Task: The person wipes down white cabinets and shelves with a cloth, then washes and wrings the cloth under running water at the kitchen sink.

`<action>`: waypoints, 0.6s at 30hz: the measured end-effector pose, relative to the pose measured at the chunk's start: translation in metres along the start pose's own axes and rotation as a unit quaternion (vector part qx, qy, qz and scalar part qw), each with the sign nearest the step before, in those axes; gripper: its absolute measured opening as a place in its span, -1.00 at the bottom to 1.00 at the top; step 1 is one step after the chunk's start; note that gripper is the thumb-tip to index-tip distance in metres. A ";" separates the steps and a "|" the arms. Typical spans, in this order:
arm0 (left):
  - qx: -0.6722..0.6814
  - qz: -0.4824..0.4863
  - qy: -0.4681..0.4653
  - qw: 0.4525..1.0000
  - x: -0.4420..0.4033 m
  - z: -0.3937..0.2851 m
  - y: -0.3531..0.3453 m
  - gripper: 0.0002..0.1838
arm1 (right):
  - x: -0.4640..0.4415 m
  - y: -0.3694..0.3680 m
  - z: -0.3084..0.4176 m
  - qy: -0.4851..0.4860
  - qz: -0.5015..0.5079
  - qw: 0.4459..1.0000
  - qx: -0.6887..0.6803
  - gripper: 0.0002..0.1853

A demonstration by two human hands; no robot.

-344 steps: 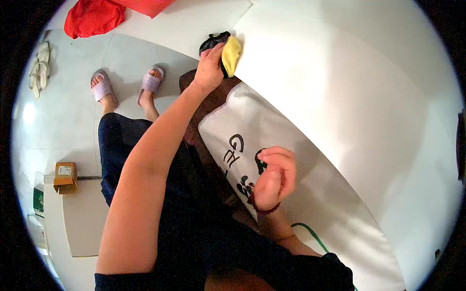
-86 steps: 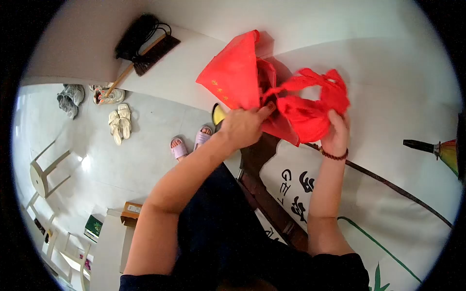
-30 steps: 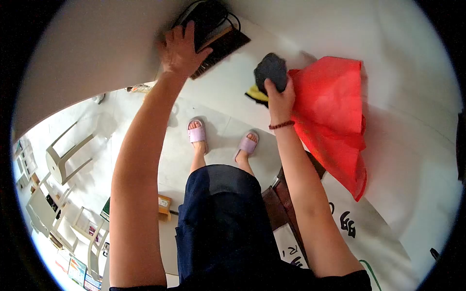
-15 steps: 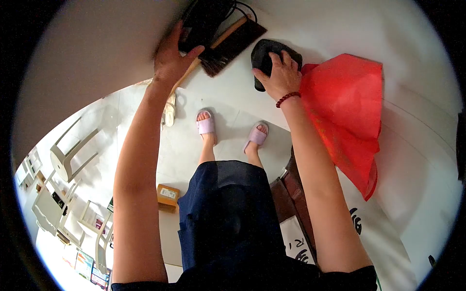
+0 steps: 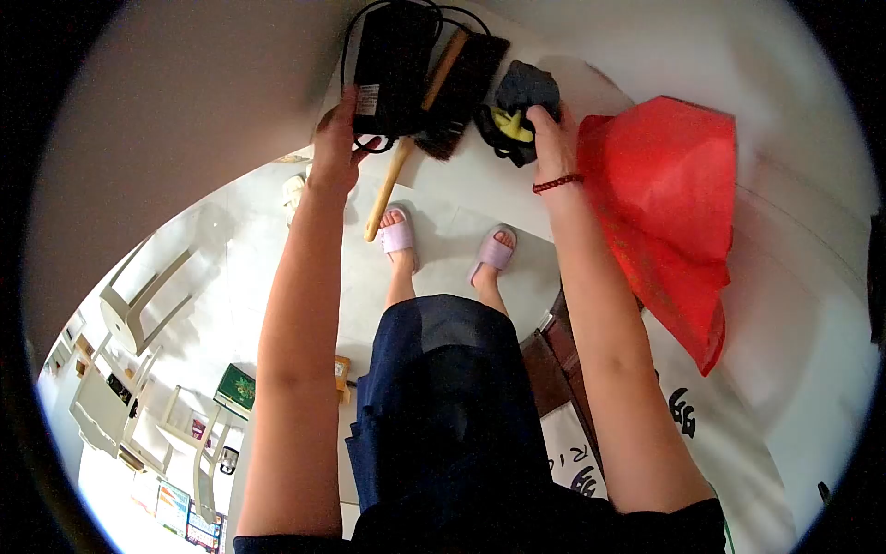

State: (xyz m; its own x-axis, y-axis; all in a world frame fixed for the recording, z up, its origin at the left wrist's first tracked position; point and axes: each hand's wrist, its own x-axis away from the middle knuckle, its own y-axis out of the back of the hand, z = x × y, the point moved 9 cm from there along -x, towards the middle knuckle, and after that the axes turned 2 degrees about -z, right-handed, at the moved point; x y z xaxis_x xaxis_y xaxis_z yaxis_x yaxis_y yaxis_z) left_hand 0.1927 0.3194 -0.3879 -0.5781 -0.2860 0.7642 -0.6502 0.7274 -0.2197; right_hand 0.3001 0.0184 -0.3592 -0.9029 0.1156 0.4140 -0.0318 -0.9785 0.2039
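My left hand (image 5: 338,152) grips the lower left corner of a black box-shaped device (image 5: 392,60) with a pale label and a looped black cord. Right beside the device lies a dark-bristled brush (image 5: 466,78) with a wooden handle (image 5: 388,189) that points toward me. My right hand (image 5: 556,146) is closed on the right side of a dark grey, soft-looking item (image 5: 528,85), tilted so that a yellow patch and black loops show on its near side. What kind of item it is I cannot make out. Some fingers of both hands are hidden.
A red bag or sheet (image 5: 660,203) lies right of my right forearm. All this rests on a white surface against a wall. Below are my feet in pink slippers (image 5: 397,237), with white chairs (image 5: 120,319) on the left and a dark brown item (image 5: 549,369) near my lap.
The dark grey item has been turned up, exposing its yellow patch. The black device has shifted so its label shows, and my left hand has moved lower. The brush handle has swung nearer the middle.
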 end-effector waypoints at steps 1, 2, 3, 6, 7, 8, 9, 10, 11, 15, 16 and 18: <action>-0.033 0.038 0.009 0.999 -0.007 0.004 -0.006 -0.49 | 0.002 -0.010 -0.001 -0.006 0.016 0.999 -0.027 -0.59; -0.066 0.077 0.017 0.995 -0.013 0.007 -0.011 -0.48 | 0.004 -0.021 -0.001 -0.011 0.032 0.998 -0.055 -0.57; -0.100 0.115 0.026 0.988 -0.012 0.006 -0.020 -0.48 | 0.008 -0.026 0.005 0.012 0.011 0.999 -0.029 -0.62; -0.194 0.152 -0.020 0.969 0.001 0.004 -0.052 -0.37 | 0.012 -0.043 -0.006 -0.008 0.062 0.998 -0.021 -0.64; -0.229 0.162 -0.042 0.959 0.005 -0.001 -0.061 -0.35 | 0.014 -0.044 -0.005 -0.017 0.067 0.997 -0.024 -0.64; -0.197 0.159 -0.038 0.967 -0.009 0.010 -0.061 -0.40 | 0.016 -0.043 -0.003 -0.027 0.071 0.997 -0.026 -0.65; -0.137 0.193 -0.009 0.971 0.007 0.006 -0.076 -0.31 | 0.016 -0.042 -0.002 -0.036 0.075 0.996 -0.029 -0.65; -0.113 0.145 -0.010 0.983 0.009 0.012 -0.076 -0.23 | 0.015 -0.043 -0.007 -0.046 0.089 0.994 -0.034 -0.64; -0.088 0.096 -0.009 0.991 0.009 0.020 -0.071 -0.14 | 0.015 -0.046 -0.013 -0.052 0.102 0.992 -0.048 -0.64; -0.073 0.124 -0.002 0.990 0.027 0.017 -0.088 -0.07 | 0.018 -0.039 -0.019 -0.109 0.115 0.984 -0.075 -0.61; -0.090 0.119 0.006 0.989 0.023 0.022 -0.085 -0.14 | 0.018 -0.035 -0.021 -0.126 0.118 0.980 -0.098 -0.61; -0.100 0.130 0.014 0.986 0.014 0.028 -0.081 -0.17 | 0.016 -0.018 -0.004 -0.083 0.058 0.990 -0.096 -0.61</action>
State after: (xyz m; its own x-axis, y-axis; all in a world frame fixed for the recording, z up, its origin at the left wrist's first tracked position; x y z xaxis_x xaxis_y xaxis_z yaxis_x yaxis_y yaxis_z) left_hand 0.2238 0.2385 -0.3770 -0.6961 -0.0585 0.7155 -0.3703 0.8831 -0.2880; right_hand 0.2850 0.0367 -0.3599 -0.8224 0.0124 0.5688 -0.0280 -0.9994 -0.0188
